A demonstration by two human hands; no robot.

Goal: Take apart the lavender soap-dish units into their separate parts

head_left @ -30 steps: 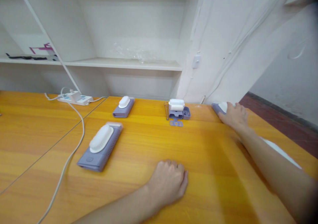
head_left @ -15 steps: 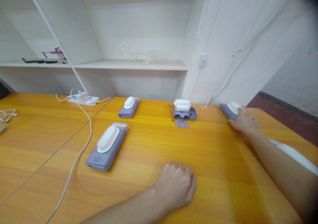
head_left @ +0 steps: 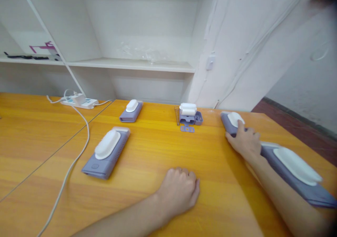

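Drawn nearer in half a second were the right hand (head_left: 246, 144) and the white-topped purple case (head_left: 229, 124). Nearer and left of that grip, the left hand (head_left: 179, 189) sat balled on the wooden table (head_left: 147, 144), apparently bracing the reach; right thumb and forefinger touched the case's near end, perhaps to steer it, whether pinching I couldn't tell.
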